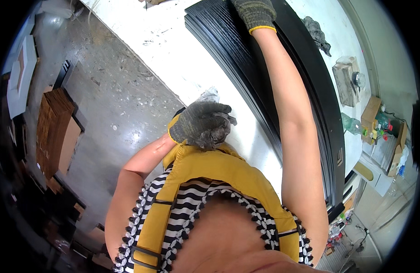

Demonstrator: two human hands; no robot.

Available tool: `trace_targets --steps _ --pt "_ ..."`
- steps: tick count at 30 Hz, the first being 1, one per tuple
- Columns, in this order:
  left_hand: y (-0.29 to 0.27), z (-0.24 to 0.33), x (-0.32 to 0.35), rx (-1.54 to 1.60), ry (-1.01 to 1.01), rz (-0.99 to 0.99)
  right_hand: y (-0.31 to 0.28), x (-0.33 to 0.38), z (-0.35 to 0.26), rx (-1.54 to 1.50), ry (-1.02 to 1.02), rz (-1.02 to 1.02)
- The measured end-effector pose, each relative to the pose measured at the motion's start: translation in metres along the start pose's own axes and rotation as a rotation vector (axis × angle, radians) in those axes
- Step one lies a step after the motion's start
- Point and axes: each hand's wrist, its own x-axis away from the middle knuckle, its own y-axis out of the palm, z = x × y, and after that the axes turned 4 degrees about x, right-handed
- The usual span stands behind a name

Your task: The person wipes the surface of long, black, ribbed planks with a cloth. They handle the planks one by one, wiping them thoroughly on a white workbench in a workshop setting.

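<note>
Beneath and to your left spreads the grey, paint-spotted concrete floor (114, 91). In front of you stands the long white worktable (160, 50), its surface marked with dark smudges. On it, running from the far edge of view back toward your right side, lie the long, glossy black panels (214, 27), with many thin edges layered along their left side; your forearm hides part of them, so whether they make 1 pile or 2 is hard to tell. You wear a mustard-yellow apron (210, 164) over a black-and-white striped top. A stack of brown cardboard (54, 132) stands off to the left, and an open cardboard box (371, 113) sits at the right.

Your right hand (256, 13), in a dark grey knit glove with a yellow cuff, reaches over the far part of the panels; its fingers are cut off by the upper edge, so you cannot tell whether it grips or touches. Your left hand (196, 123), gloved alike, is closed around a crumpled grey cloth (219, 134) near the apron. Right of the panels rest a grimy off-white block (344, 82), a wadded dark grey rag (317, 34) and a clear greenish plastic bottle (351, 123).
</note>
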Motion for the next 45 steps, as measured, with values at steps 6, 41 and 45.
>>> trace_targets --steps 6,41,45 --pt "-0.001 0.003 0.007 -0.124 0.076 -0.019 -0.04 0.052 0.046 0.07 0.037 -0.187" --pt "0.043 0.03 -0.045 -0.67 -0.025 -0.522 -0.159 0.319 0.125 0.436 0.794 0.281" --pt "0.046 0.023 -0.041 -0.584 -0.059 -0.485 -0.216 0.383 0.161 0.566 0.918 0.207"
